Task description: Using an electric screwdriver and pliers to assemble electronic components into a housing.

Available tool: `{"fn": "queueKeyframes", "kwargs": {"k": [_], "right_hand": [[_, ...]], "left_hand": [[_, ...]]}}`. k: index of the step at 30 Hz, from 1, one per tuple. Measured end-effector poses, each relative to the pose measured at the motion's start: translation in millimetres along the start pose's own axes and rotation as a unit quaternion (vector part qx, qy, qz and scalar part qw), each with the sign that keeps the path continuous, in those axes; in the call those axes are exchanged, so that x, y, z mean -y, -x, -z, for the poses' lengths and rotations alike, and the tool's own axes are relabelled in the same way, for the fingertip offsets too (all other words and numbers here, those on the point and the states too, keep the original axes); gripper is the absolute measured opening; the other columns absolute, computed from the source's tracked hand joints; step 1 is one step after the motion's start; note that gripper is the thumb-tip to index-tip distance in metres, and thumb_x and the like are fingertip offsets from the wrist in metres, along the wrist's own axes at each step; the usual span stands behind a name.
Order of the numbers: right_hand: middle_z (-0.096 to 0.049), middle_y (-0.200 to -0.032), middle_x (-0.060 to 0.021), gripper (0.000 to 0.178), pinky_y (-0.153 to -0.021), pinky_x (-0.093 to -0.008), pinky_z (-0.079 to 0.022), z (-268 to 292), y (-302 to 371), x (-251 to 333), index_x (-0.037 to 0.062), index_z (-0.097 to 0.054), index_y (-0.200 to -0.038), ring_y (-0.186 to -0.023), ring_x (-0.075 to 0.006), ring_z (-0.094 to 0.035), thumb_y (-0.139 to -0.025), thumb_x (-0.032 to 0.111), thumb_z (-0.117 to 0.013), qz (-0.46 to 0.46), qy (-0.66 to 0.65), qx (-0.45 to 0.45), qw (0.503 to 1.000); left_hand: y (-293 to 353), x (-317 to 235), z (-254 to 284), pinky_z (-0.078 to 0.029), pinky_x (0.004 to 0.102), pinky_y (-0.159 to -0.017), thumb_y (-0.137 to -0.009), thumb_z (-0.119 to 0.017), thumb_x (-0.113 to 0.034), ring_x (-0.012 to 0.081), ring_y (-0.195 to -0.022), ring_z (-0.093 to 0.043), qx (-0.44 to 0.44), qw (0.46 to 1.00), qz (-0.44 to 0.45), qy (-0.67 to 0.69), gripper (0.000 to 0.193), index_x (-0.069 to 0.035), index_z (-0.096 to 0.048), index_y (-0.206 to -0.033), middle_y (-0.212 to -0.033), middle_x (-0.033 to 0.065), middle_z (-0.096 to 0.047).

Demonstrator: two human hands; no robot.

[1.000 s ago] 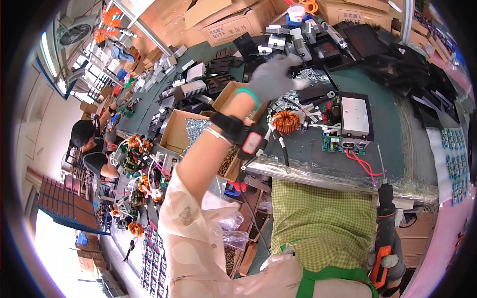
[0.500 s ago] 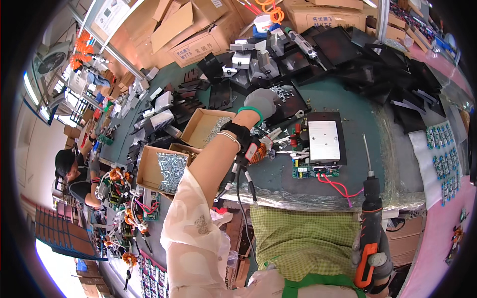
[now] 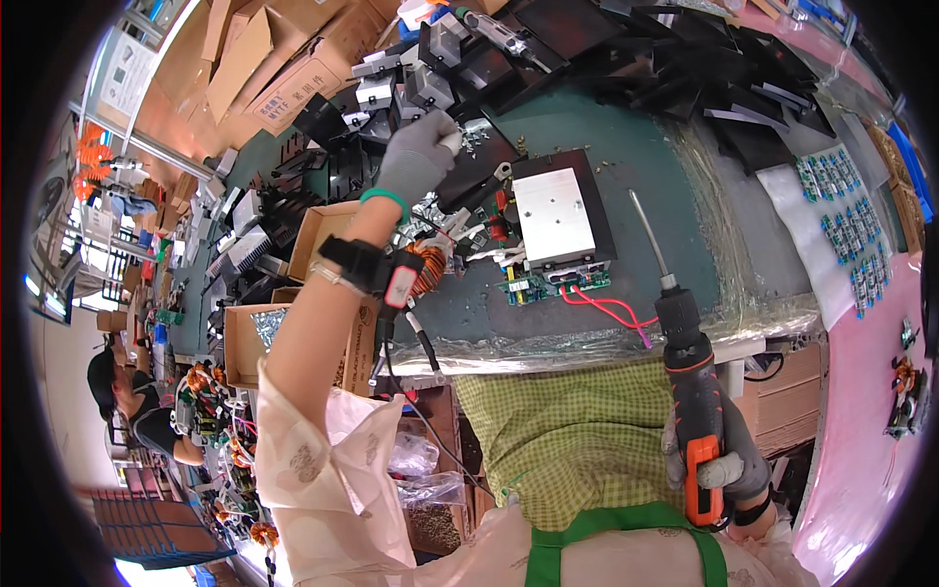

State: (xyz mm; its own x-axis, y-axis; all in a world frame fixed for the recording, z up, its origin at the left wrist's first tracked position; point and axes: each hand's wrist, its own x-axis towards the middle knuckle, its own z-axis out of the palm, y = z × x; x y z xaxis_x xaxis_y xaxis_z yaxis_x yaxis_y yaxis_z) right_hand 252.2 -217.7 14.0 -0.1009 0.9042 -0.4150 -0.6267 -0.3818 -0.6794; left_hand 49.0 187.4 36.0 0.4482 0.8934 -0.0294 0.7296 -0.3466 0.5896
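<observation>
My left hand [image 3: 419,155], in a grey glove, is closed beside a pile of small screws [image 3: 475,137] on a black metal plate [image 3: 489,161]. Whatever its fingers may hold is hidden. In my gloved right hand [image 3: 732,460] I grip an electric screwdriver [image 3: 691,367], black with an orange trigger part, its long bit pointing up and away over the bench edge. Between the hands lies a circuit board [image 3: 525,288] with red wires [image 3: 614,311], under a silver metal block [image 3: 554,215] on a black plate. A copper-wound coil [image 3: 428,269] sits near my left wrist.
Cardboard boxes [image 3: 235,331] with screws stand under my left forearm. Black metal plates [image 3: 675,68] heap along the bench's far side, with another power tool [image 3: 499,37] among them. Small circuit boards [image 3: 851,230] lie on white foam at right. A person [image 3: 147,411] works far left.
The whole scene has shifted left and up as my head turned. My left hand stays by the screw pile, its thumb side now showing. My right hand keeps hold of the electric screwdriver.
</observation>
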Motion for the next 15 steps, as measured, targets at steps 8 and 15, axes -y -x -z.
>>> {"fn": "queueKeyframes", "kwargs": {"k": [8, 15], "right_hand": [[-0.058, -0.096, -0.0101, 0.096, -0.071, -0.0335, -0.051, -9, 3, -11, 0.0016, -0.024, -0.137, -0.079, -0.0183, -0.062, -0.06, 0.013, -0.081, -0.032, 0.016, 0.101, 0.994], [-0.058, -0.098, -0.0084, 0.085, -0.077, -0.0307, -0.048, -18, 16, -23, -0.0005, -0.03, -0.132, -0.083, -0.0149, -0.059, -0.066, 0.017, -0.08, -0.068, 0.095, 0.135, 0.984]], "left_hand": [[168, -59, 39, -0.046, 0.0239, -0.064, -0.087, -0.062, -0.015, 0.0102, -0.073, -0.055, -0.014, 0.938, -0.062, 0.34, 0.026, -0.003, -0.052, -0.108, -0.088, 0.0034, -0.057], [246, -28, -27, -0.043, 0.023, -0.06, -0.087, -0.063, -0.023, 0.0099, -0.066, -0.051, 0.13, 0.844, 0.1, 0.511, 0.029, -0.001, -0.057, -0.104, -0.08, 0.0012, -0.053]]}}
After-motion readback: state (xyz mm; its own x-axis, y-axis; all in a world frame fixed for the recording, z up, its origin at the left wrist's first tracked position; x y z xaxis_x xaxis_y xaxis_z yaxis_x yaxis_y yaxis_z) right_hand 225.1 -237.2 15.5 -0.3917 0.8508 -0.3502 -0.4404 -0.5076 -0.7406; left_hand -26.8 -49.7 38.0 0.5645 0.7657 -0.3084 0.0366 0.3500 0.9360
